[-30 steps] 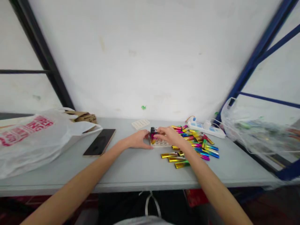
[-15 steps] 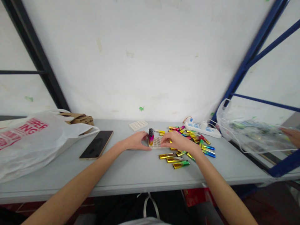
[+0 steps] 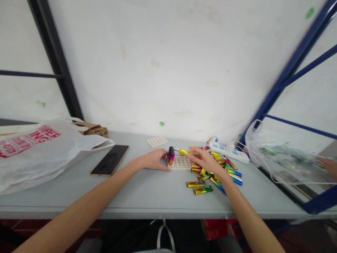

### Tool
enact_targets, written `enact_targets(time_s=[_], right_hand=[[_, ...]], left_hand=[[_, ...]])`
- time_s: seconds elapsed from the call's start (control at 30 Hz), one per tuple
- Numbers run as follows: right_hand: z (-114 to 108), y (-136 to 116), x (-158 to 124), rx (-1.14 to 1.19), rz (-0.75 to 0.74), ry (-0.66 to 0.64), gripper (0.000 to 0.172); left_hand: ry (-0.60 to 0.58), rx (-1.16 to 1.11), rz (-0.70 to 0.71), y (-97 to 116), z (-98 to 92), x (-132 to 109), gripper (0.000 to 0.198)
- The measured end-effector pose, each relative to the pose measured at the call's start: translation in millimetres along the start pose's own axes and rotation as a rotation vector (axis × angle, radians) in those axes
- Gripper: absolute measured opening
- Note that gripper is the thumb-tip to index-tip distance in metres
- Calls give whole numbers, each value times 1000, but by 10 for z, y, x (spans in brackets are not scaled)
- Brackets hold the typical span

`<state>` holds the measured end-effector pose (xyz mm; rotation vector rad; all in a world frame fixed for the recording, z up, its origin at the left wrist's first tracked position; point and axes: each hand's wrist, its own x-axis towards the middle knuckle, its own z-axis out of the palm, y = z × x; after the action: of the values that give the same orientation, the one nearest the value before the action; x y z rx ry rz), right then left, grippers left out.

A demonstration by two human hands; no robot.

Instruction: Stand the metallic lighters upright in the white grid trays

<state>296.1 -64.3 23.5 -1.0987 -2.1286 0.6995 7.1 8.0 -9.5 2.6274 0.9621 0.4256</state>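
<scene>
Taking the holed tray (image 3: 181,163) as the dial's centre and twelve as the wall (image 3: 168,70), a white plastic bag (image 3: 63,158) with red lettering lies far out at nine o'clock on the table (image 3: 142,196), with brown cardboard (image 3: 95,131) behind it, between nine and ten. A dark-screened phone (image 3: 110,160) lies flat at nine, nearer in. The left hand (image 3: 158,159) is also at nine, just beside the tray, thumb and fingers spread in a wide curve; whether they press on its edge I cannot tell. A second pale tray (image 3: 157,141) lies at half past ten. Upright lighters (image 3: 171,156) with black tops stand in a row along the first tray's nine o'clock side. Just past twelve, a gold lighter (image 3: 183,152) with a silvery end pointing left is pinched in the right hand (image 3: 200,158), whose fingers are closed on it at two to three. The loose pile of shiny lighters (image 3: 221,160) spreads at three, two strays towards five. A white power strip (image 3: 237,154) lies beyond, between two and three; farther at three are a clear bag (image 3: 284,160) and another person's hand (image 3: 328,167).
</scene>
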Motion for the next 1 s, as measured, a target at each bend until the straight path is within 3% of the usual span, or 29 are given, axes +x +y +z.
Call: enact_targets(time_s=[0.13, 0.3, 0.57, 0.67, 0.77, 1.0], right_hand=[[-28, 12, 323, 189, -19, 207, 40], [194, 102, 573, 386, -6, 383, 45], [538, 58, 494, 650, 157, 236, 51], [594, 5, 505, 601, 248, 279, 58], [649, 20, 512, 465, 220, 339, 60], [739, 87, 513, 129, 208, 507, 47]], left_hand=[[-1, -2, 1, 0, -14, -11, 64], [1, -26, -6, 11, -27, -37, 67], [-15, -52, -31, -6, -26, -64, 67], [-19, -47, -22, 10, -41, -69, 65], [-8, -44, -13, 29, -57, -72, 64], [-15, -36, -5, 23, -67, -73, 66]])
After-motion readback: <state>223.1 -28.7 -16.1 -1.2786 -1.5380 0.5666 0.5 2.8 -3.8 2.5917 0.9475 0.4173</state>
